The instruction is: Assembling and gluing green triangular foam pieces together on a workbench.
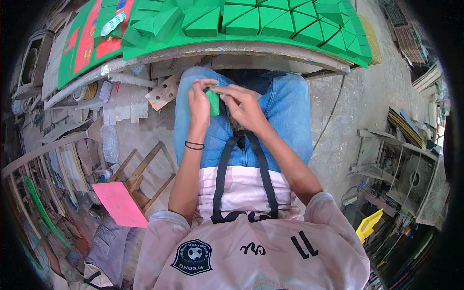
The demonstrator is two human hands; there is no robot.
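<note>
Over my lap, my left hand (197, 102) is closed around a small green wedge-like block (213, 104), gripping it along its left side. My right hand (243, 104) reaches in from the right, its fingers bent and drawn together at the block's upper end. Whether a small thing sits between those right fingertips is too small to make out. Just beyond my knees, many similar green blocks (241, 24) with triangular faces stand in rows on a green-painted board (169, 42).
The board rests on a worn wooden table (203, 48). A pink-topped stool (121, 204) lies tipped at lower left. Wooden racks (63, 150) crowd the left side. On the right are a metal frame with a fan (414, 179) and a yellow plastic piece (369, 225).
</note>
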